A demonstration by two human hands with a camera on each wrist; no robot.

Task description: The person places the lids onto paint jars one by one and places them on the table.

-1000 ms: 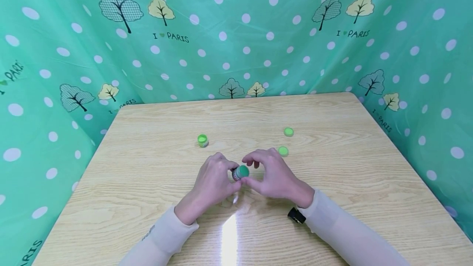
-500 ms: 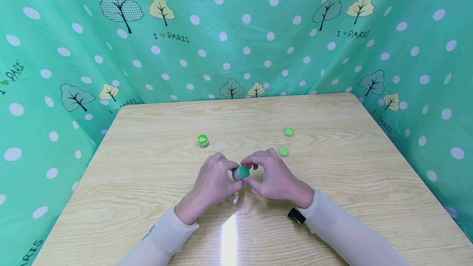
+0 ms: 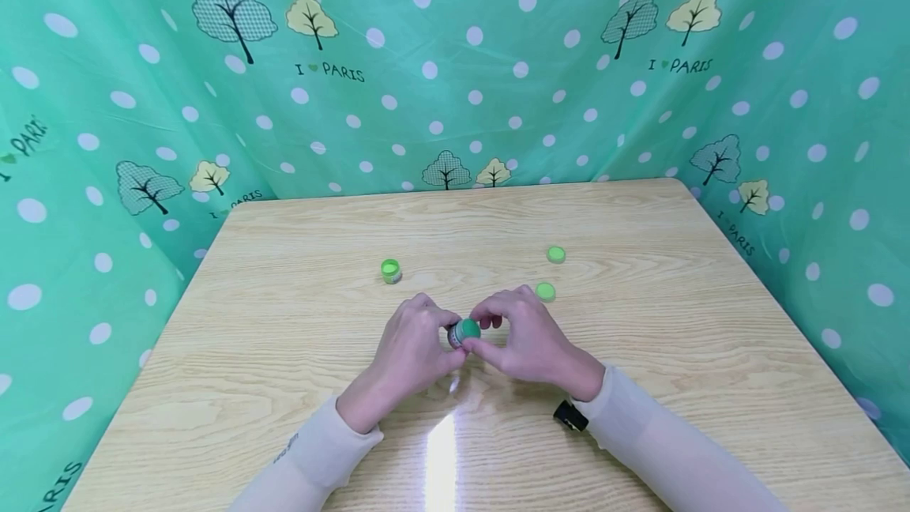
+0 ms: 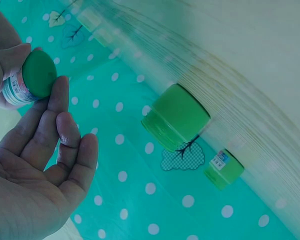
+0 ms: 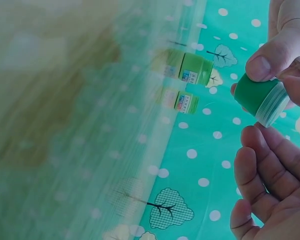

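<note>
green-lidded jar (image 3: 463,333) tilts over the tabletop (image 3: 284,291) between left hand (image 3: 414,340) and right hand (image 3: 528,340). left fingers pinch its body (image 3: 455,336); i judge it light, stiff, slick enough to slip. right fingers pinch the lid (image 3: 469,329); i'd trust its rim for grip.

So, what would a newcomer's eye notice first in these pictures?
Probably the turquoise polka-dot cloth hanging behind the wooden table. Next, the green-topped jar held between the left hand and right hand, near the middle. Farther back, an open lime jar stands left and two light-green discs, apparently lids, lie right.
</note>
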